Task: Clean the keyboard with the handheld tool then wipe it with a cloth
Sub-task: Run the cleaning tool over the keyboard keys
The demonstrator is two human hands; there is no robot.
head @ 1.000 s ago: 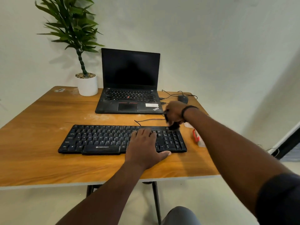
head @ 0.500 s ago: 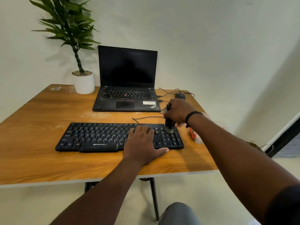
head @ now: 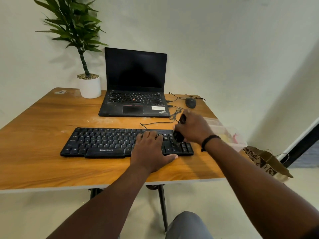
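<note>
The right hand [head: 193,128] grips the black handheld tool [head: 178,137], its lower end on the keyboard [head: 103,144] at the right end. The left hand [head: 150,150] lies flat on the keyboard just left of the tool, fingers straight.

Both forearms are bare. The right hand [head: 193,127] has a black band [head: 208,141] around its wrist, and a dark sleeve edge shows at the upper arm. Grey trousers [head: 188,225] cover one knee.
</note>
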